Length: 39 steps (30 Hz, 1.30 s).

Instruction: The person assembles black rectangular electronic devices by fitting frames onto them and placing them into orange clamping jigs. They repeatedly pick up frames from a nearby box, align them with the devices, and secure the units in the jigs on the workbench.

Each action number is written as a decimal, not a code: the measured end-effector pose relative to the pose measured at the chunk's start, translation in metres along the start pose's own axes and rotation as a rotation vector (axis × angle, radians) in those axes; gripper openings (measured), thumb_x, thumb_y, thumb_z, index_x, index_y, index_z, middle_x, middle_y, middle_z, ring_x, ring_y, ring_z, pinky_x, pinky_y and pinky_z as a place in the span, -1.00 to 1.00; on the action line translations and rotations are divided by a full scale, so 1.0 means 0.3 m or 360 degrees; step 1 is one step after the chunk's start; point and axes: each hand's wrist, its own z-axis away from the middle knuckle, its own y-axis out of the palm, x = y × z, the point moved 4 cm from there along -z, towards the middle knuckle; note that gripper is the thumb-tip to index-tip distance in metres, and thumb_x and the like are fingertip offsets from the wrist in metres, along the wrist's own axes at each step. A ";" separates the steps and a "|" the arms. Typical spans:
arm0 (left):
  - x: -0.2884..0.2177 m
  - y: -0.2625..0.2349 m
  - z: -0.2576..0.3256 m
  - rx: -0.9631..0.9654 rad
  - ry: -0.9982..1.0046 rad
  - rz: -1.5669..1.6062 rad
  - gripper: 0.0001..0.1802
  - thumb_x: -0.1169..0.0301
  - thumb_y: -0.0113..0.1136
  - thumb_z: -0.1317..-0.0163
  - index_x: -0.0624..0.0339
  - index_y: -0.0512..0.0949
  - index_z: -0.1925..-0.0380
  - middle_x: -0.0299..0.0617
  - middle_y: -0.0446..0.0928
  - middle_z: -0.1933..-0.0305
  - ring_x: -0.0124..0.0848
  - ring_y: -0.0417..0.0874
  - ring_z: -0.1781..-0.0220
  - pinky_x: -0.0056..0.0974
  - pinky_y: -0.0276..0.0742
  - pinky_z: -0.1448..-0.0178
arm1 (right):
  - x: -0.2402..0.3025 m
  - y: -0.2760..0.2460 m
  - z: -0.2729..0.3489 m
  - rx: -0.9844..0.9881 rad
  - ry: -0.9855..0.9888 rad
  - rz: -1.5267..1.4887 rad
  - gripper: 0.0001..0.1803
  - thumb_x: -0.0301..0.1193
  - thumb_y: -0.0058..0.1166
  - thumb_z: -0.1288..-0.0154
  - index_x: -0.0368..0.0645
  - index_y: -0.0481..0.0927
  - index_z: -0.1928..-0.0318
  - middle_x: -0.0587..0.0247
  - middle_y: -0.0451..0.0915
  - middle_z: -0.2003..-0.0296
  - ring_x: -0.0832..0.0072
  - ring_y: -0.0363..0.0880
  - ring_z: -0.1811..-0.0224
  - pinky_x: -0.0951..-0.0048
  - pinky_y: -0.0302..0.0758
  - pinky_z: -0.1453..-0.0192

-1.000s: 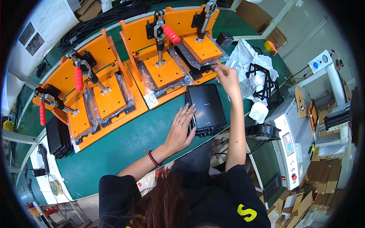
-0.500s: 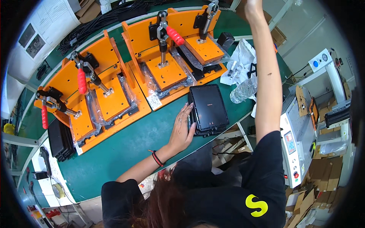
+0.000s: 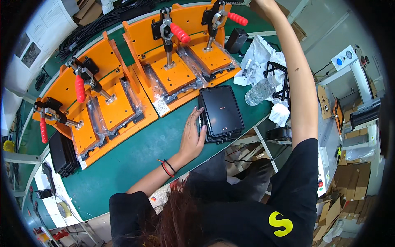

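A stack of flat black rectangular housings (image 3: pixel 222 111) lies near the front edge of the green bench. My left hand (image 3: pixel 192 138) rests along the stack's left side, its thumb apart from the fingers, not wrapped round it. My right arm reaches far forward, and my right hand (image 3: pixel 265 3) is cut off by the top edge, fingers out of sight. Closest to it is the rightmost toggle clamp (image 3: pixel 214 24), its red handle pointing right. That clamp stands on an orange press plate (image 3: pixel 212 57), over black parts with clear film.
More orange clamp fixtures (image 3: pixel 109 105) line the back and left. Black panels (image 3: pixel 62 154) are stacked at the left. At the right lie a clear plastic bottle (image 3: pixel 261 92), white crumpled paper (image 3: pixel 257 57), black frames (image 3: pixel 279 80) and a black block (image 3: pixel 236 40).
The rightmost clamp's lever has swung over, and its red handle now shows. My right hand has shifted slightly left and further out of the top. My left hand stays by the stack.
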 end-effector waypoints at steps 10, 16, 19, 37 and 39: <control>0.042 0.002 -0.002 -0.0086 -0.0175 0.0193 -0.50 0.50 -0.11 -0.35 0.42 0.15 -0.27 0.18 0.20 -0.36 0.01 0.10 -0.49 -0.07 -0.02 -0.52 | -0.046 0.224 0.248 -0.0044 0.0517 0.0534 -0.24 0.20 -0.41 -0.40 0.04 0.02 -0.43 -0.21 0.19 -0.30 -0.15 0.11 -0.36 -0.13 -0.03 -0.40; 0.041 0.008 -0.005 -0.0081 -0.0247 0.0256 -0.46 0.39 -0.23 -0.44 0.42 0.09 -0.34 0.13 0.13 -0.43 -0.08 0.09 -0.50 -0.15 -0.09 -0.54 | 0.069 0.176 0.393 -0.0722 0.0132 0.0718 -0.34 0.05 -0.20 -0.41 -0.04 0.16 -0.36 -0.19 0.24 -0.25 -0.06 0.13 -0.34 -0.07 0.01 -0.37; 0.076 0.026 -0.008 -0.0114 -0.0368 0.0459 -0.43 0.28 -0.31 -0.48 0.40 0.06 -0.38 0.04 0.08 -0.48 -0.17 0.04 -0.52 -0.19 -0.14 -0.55 | 0.239 0.190 0.726 -0.0655 0.0236 -0.0219 -0.60 -0.23 -0.19 -0.49 -0.33 0.34 -0.09 -0.19 0.48 -0.04 0.00 0.47 -0.11 0.23 0.34 -0.19; 0.029 0.145 -0.053 -0.0057 -0.0596 0.1283 -0.29 0.01 -0.24 -0.44 0.21 0.03 -0.44 -0.08 0.03 -0.51 -0.24 0.07 -0.50 -0.16 -0.09 -0.54 | 0.151 0.357 1.477 -0.0031 0.1053 -0.1188 -0.19 0.03 -0.43 -0.52 -0.36 -0.23 -0.45 -0.11 -0.32 -0.49 0.19 -0.41 -0.56 0.27 -0.39 -0.56; 0.017 0.133 -0.056 0.0032 -0.0620 0.1388 -0.28 -0.02 -0.22 -0.42 0.20 0.06 -0.42 -0.06 0.16 -0.45 -0.18 0.22 -0.43 -0.08 0.16 -0.47 | 0.129 0.401 1.483 0.0097 0.0998 -0.1016 -0.14 0.08 -0.46 -0.50 -0.42 -0.26 -0.44 -0.17 -0.35 -0.48 0.14 -0.47 -0.56 0.24 -0.39 -0.57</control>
